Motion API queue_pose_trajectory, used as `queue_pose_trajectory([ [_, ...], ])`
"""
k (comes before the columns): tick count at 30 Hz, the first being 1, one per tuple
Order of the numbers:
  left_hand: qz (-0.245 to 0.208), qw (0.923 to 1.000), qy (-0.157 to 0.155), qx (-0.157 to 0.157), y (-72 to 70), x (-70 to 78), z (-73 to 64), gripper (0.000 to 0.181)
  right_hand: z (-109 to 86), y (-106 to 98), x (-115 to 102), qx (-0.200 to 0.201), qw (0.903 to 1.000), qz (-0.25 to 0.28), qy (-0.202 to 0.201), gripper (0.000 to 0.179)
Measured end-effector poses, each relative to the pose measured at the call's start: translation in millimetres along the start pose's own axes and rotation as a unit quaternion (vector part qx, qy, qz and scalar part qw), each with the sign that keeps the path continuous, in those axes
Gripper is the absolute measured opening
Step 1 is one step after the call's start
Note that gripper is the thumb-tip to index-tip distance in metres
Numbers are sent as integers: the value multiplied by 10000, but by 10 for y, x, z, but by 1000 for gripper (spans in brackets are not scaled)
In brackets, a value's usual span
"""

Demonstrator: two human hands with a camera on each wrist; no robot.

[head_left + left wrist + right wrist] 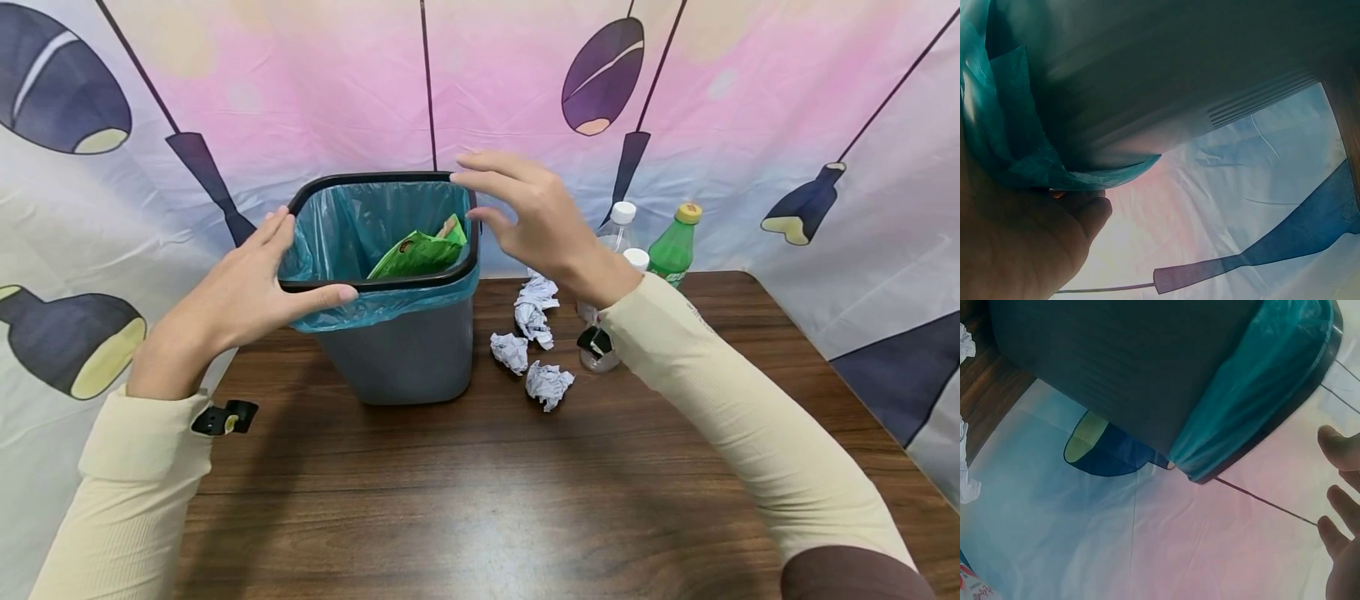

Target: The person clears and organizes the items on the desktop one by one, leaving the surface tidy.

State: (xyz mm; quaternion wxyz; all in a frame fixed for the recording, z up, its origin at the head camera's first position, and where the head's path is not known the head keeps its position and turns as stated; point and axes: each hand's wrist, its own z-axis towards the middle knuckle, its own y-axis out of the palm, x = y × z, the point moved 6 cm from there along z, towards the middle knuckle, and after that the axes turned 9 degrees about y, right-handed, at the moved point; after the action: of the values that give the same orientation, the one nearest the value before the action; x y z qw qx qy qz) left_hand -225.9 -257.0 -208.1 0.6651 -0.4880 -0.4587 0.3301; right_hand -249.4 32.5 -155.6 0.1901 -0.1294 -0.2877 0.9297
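Note:
In the head view a grey trash bin (405, 354) has a black rim and a teal liner bag (337, 221) folded over its edge. A crumpled green wrapper (423, 252) shows inside. My left hand (240, 279) rests at the near left corner of the rim, thumb straight along the front and fingers extended by the left side. Beside the right rim my right hand (536, 212) is raised with fingers spread and bent slightly, holding nothing. The right wrist view shows those fingertips (1332, 440) apart from the bin. From the left wrist view, my left fingers (1094, 212) meet the liner's folded edge.
Several crumpled white paper pieces (549, 385) lie on the brown wooden table (480, 500) right of the bin. Behind my right forearm stand clear bottles with white caps (622, 213) and a green bottle (675, 246). A patterned curtain (360, 83) hangs behind.

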Motion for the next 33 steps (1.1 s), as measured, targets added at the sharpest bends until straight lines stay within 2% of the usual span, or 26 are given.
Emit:
queue_pose_trajectory([
  [10,-4,10000,-3,-2,4,-6,2,116,-58,-265,108,264,9994,129,166,34],
  [18,1,10000,13,18,-4,0,3,117,-180,-516,200,527,9981,-282,116,39],
  [26,10,10000,14,2,-4,3,9,117,-358,-690,333,397,9967,-342,618,50],
  [33,-2,10000,-9,-13,-4,-3,8,117,-530,-828,464,416,9914,-442,1162,57],
])
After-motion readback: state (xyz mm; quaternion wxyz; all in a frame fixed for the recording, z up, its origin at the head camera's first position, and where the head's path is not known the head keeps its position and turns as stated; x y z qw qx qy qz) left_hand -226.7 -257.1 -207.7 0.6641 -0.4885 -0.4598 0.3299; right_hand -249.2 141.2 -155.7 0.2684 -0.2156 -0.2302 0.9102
